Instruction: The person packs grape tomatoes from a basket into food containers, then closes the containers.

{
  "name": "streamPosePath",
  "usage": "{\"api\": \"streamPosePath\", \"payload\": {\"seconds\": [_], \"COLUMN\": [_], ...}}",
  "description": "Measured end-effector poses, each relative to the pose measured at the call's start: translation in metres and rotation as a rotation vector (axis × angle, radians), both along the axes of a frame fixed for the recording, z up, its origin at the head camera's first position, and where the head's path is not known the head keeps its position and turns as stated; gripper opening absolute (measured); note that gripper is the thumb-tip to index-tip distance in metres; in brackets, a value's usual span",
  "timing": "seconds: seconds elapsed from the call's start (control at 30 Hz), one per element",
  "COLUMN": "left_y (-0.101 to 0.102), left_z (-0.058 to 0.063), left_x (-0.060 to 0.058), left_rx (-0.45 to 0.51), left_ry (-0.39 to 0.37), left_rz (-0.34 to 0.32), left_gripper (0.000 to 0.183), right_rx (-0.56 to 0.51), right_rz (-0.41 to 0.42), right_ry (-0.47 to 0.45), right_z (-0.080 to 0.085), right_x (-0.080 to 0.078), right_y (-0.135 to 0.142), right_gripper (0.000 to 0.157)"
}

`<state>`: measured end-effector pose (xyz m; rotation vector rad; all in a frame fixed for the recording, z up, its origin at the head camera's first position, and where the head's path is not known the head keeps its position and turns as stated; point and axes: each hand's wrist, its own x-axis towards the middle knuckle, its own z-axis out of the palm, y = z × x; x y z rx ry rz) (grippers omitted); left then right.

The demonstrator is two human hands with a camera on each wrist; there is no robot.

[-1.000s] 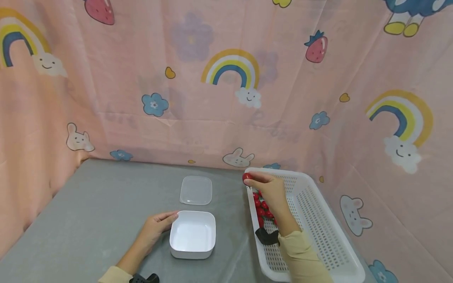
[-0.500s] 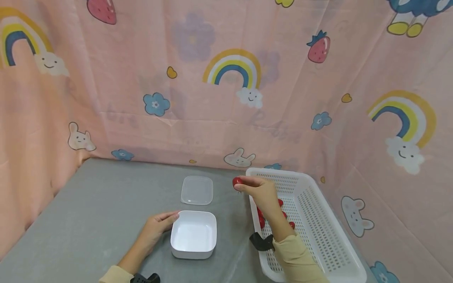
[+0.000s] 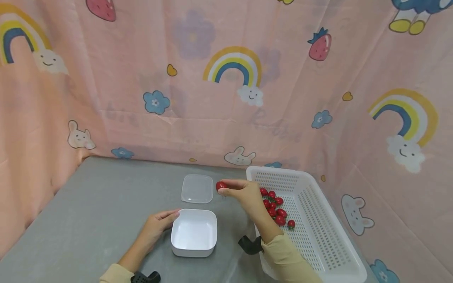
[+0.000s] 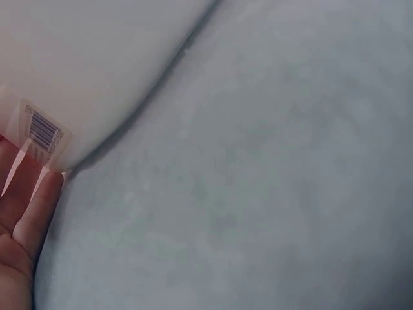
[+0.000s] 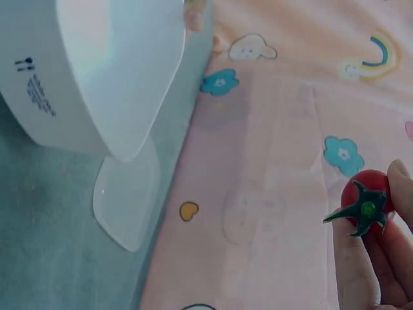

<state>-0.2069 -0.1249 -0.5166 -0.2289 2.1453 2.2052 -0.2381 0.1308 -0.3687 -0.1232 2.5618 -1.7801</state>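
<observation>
A cherry tomato point(image 3: 221, 186) with a green calyx is pinched between the thumb and fingers of my right hand point(image 3: 245, 195), above the table between the lid and the basket. The right wrist view shows the tomato point(image 5: 368, 200) with its calyx facing the camera. My left hand point(image 3: 155, 226) holds the upper left corner of a white square box point(image 3: 194, 251), thumb at the rim and fingers along the outer wall. Nothing lies inside the box. In the left wrist view, fingers point(image 4: 40, 210) touch the wall beside a barcode label point(image 4: 45, 132).
Several cherry tomatoes point(image 3: 279, 220) lie along the left side of a white perforated basket point(image 3: 339, 236) on the right. A translucent lid point(image 3: 197, 189) lies flat behind the box on the grey tabletop point(image 3: 106, 212). A pink patterned curtain point(image 3: 198, 129) hangs behind.
My right hand has carried the cherry tomato left, from over the basket's edge to beside the lid, uncovering more tomatoes in the basket. My left hand and the box have stayed in place.
</observation>
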Motion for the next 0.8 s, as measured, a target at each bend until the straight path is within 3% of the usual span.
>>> {"api": "streamPosePath", "payload": {"seconds": [0.27,0.8], "left_y": [0.001,-0.001], "left_z": [0.0,-0.003], "left_x": [-0.001,-0.001], "left_rx": [-0.002,-0.037], "left_ry": [-0.008,-0.001], "left_rz": [0.002,-0.006], "left_gripper": [0.037,0.037], "right_rx": [-0.043,-0.018], "right_rz": [0.055,0.148], "right_ry": [-0.02,-0.022], "right_z": [0.0,0.004], "right_x": [0.003,0.016], "right_y": [-0.016,-0.043], "right_gripper": [0.031,0.032]}}
